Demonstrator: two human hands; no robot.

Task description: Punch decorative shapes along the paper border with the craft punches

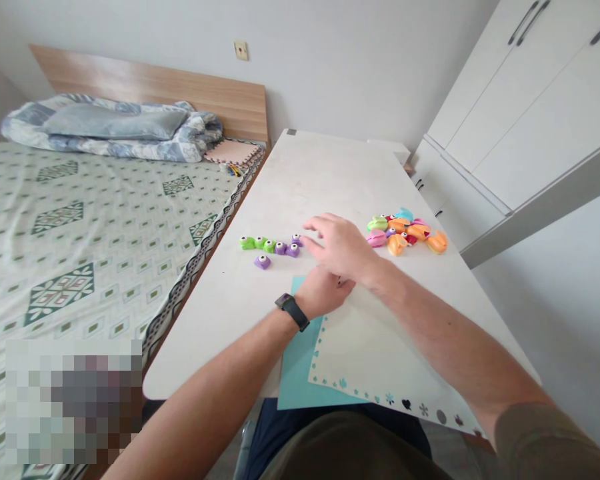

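Note:
My right hand [337,245] reaches across the white table [300,180] with fingers spread and slightly curled, its fingertips touching the right end of a row of small green and purple craft punches [273,246]. One purple punch [263,262] lies apart, just in front of the row. My left hand [323,293], a black watch on its wrist, rests on a cream sheet with punched shapes along its edges [375,353]; its fingers are hidden under my right hand. A teal sheet [297,373] lies beneath the cream one.
A pile of bigger coloured punches [405,233] in orange, pink, green and blue sits at the right of the table. A bed with a patterned cover [80,220] lies along the left. White cabinets [525,100] stand at the right.

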